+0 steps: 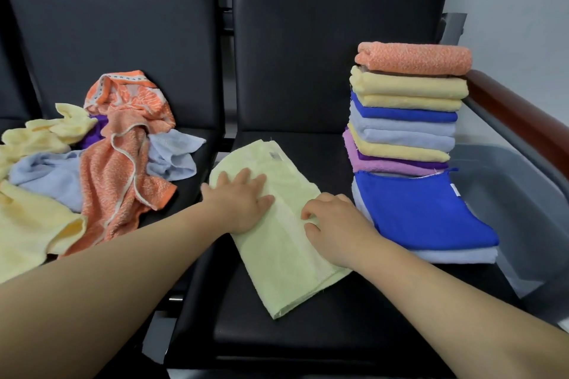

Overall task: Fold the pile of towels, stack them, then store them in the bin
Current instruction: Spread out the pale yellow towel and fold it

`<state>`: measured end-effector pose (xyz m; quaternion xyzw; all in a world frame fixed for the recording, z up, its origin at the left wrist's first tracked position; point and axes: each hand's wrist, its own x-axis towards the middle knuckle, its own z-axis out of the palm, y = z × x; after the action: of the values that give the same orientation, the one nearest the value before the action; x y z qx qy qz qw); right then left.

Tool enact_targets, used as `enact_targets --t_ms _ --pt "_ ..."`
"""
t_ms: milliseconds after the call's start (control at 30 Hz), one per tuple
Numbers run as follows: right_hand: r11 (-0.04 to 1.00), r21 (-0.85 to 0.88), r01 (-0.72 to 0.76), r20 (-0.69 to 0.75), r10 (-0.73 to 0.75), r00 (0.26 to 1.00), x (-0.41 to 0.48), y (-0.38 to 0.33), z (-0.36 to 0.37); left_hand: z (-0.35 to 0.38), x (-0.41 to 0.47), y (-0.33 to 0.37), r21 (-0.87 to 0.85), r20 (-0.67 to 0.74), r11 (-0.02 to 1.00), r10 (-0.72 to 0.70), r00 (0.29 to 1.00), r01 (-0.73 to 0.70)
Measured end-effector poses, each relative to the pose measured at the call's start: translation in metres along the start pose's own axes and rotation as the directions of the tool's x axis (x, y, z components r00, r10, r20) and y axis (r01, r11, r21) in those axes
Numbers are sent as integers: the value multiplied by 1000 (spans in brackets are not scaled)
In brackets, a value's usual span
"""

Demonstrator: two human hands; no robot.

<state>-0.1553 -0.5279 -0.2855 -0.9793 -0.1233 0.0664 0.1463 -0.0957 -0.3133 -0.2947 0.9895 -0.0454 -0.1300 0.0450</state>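
On black seat (277, 335): pale green towel (286, 258), folded into long strip, lying flat and slanted. Left hand (243, 203) on towel's far-left part, fingers straight and spread, pressing flat. Right hand (335, 224) at towel's right edge, fingers curled, tips pinching fold ridge. Stack of folded towels (406, 120) right of pale green towel, same seat, orange one on top. Grey bin (511, 194) further right of towel, beyond stack, beside wooden armrest (517, 114). Unfolded pile (123, 163) left of towel, on neighbouring seat: orange, yellow, light blue, purple.

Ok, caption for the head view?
Left hand presses a pale green towel; right hand pinches its fold, beside the folded stack.
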Motion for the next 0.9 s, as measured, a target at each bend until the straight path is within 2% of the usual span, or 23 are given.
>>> enact_targets --t_ms 133,233,400,500,567,633,700,767,833,900 --pt "996 19 82 15 -83 996 9 3 4 3 1 -4 30 -73 981 -188 980 190" --pt "995 34 89 18 -90 996 10 7 1 4 -5 6 92 -166 967 -221 961 238" --pt "999 7 32 20 -32 999 1 7 -1 6 -14 18 22 -161 986 -158 974 164" --pt "1000 -16 -15 47 15 999 -11 -1 -4 6 -10 13 -93 -213 994 31 977 -52" --pt "999 5 -33 68 33 997 -23 -5 -4 3 -9 12 -206 -189 957 164 968 -202" --pt "998 49 -32 97 27 995 -34 -6 -4 0 -12 12 -184 -164 938 266 950 -294" --pt "998 67 -11 114 4 993 -42 -6 -3 -2 -22 12 -85 -140 962 247 959 -260" --pt "998 63 5 105 -12 994 -46 -3 -4 -2 -35 10 -40 -88 992 116 989 -120" --pt "999 51 14 80 -18 997 -47 -4 -3 1 -52 -2 -113 -31 993 35 999 -38" --pt "999 37 22 34 -23 999 -49 -5 -2 4 -70 -15 -273 -27 960 62 998 -67"
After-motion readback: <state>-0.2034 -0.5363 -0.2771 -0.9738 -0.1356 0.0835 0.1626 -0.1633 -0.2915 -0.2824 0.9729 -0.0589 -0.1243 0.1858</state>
